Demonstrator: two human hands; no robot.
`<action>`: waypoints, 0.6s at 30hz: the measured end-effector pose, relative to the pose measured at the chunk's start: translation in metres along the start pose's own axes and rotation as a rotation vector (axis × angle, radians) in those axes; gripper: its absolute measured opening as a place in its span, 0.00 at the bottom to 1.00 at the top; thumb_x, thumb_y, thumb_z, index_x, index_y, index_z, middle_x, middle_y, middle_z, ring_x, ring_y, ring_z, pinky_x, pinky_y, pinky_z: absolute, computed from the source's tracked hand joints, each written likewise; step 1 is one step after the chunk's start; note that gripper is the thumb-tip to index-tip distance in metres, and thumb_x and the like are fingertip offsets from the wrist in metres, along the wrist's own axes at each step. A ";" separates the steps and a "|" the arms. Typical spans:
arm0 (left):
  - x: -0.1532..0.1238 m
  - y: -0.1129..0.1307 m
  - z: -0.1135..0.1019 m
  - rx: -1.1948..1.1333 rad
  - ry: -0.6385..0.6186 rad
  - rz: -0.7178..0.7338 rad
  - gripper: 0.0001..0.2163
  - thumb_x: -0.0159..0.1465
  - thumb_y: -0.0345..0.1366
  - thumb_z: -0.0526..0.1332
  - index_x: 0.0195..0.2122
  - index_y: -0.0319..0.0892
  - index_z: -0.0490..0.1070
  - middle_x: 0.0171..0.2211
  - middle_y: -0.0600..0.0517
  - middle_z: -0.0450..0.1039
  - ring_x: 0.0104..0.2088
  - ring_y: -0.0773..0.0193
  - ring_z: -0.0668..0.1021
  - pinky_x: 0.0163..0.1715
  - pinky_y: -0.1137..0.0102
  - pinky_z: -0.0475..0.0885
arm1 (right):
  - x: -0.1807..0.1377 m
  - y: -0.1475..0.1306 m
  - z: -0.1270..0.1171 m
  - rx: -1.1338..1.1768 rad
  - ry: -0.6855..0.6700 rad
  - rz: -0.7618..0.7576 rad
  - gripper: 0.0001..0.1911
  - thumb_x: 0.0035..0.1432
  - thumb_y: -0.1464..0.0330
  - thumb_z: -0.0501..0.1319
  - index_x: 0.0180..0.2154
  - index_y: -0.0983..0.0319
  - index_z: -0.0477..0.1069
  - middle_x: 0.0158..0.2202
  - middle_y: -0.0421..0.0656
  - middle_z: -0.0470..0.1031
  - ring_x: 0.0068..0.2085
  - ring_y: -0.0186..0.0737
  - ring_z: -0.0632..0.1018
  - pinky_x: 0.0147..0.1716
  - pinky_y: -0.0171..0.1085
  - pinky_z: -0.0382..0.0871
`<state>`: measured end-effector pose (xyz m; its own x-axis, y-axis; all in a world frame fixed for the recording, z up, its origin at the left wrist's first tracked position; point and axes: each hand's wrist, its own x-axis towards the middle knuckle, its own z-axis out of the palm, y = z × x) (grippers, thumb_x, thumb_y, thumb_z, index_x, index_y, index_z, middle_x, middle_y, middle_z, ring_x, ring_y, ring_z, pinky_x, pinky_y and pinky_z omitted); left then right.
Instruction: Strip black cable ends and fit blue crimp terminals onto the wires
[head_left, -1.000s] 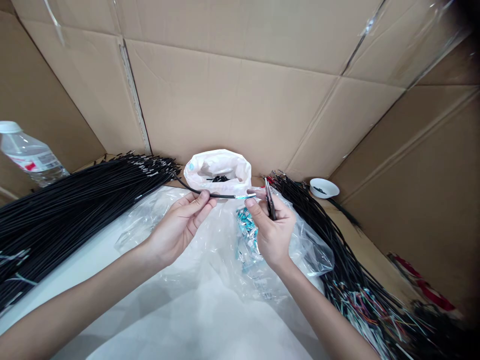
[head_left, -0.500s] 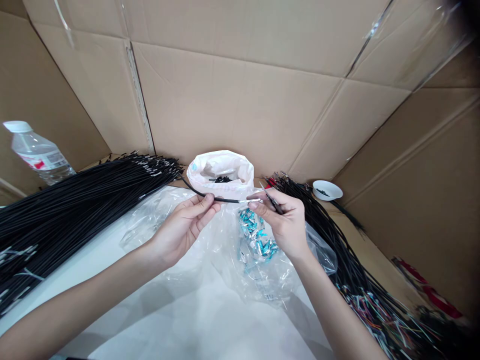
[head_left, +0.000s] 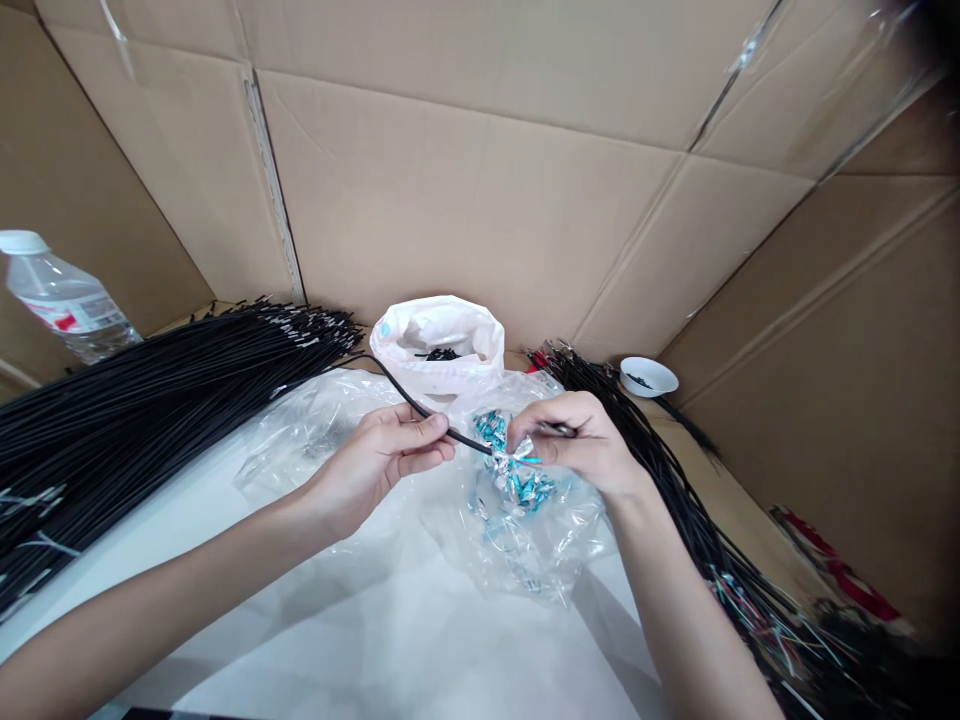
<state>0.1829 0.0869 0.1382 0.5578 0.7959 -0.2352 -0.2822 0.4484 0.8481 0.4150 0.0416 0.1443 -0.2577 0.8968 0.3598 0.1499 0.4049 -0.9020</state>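
Observation:
My left hand pinches a single black cable close to its stripped end. That cable runs back left to a big bundle of black cables. My right hand is closed around a small dark tool and its fingertips pinch the foil wrap at the cable's tip. Both hands hover just above a clear plastic bag holding a heap of silver and blue foil scraps.
A white bag with black offcuts stands behind the hands. A small white bowl sits at the right, beside a second cable bundle with coloured wire ends. A water bottle stands far left. Cardboard walls enclose the white table.
Both hands have dropped lower, toward the clear bag. The cable's end now tilts down to the right, and my right fingers have closed onto the foil at its tip.

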 end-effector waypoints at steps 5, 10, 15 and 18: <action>-0.003 0.000 0.006 -0.001 0.004 -0.019 0.08 0.63 0.24 0.65 0.27 0.35 0.79 0.25 0.51 0.77 0.26 0.71 0.79 0.30 0.82 0.77 | 0.007 0.014 0.016 0.296 0.151 0.037 0.09 0.49 0.65 0.70 0.23 0.63 0.77 0.18 0.38 0.68 0.19 0.29 0.63 0.18 0.31 0.54; -0.004 -0.003 0.004 0.004 -0.012 -0.044 0.04 0.61 0.25 0.68 0.29 0.34 0.79 0.26 0.50 0.77 0.27 0.71 0.79 0.30 0.82 0.77 | 0.008 0.015 0.033 0.567 -0.048 0.242 0.12 0.49 0.63 0.67 0.22 0.63 0.71 0.13 0.29 0.50 0.15 0.25 0.49 0.13 0.30 0.44; -0.001 -0.003 0.000 0.010 0.010 -0.002 0.05 0.61 0.26 0.68 0.28 0.34 0.78 0.26 0.51 0.77 0.27 0.71 0.80 0.30 0.82 0.78 | 0.009 0.010 0.030 0.593 -0.011 0.338 0.10 0.48 0.66 0.69 0.24 0.64 0.72 0.15 0.30 0.54 0.16 0.23 0.50 0.13 0.29 0.40; 0.001 -0.005 0.000 -0.009 -0.014 -0.008 0.05 0.60 0.27 0.70 0.27 0.35 0.78 0.25 0.51 0.77 0.26 0.71 0.80 0.29 0.83 0.77 | 0.010 0.006 0.028 0.725 -0.063 0.466 0.09 0.47 0.67 0.68 0.23 0.63 0.69 0.14 0.27 0.47 0.16 0.23 0.45 0.13 0.28 0.38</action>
<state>0.1849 0.0859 0.1339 0.5706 0.7867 -0.2354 -0.2844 0.4582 0.8421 0.3868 0.0484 0.1356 -0.3768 0.9229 -0.0793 -0.3872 -0.2347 -0.8916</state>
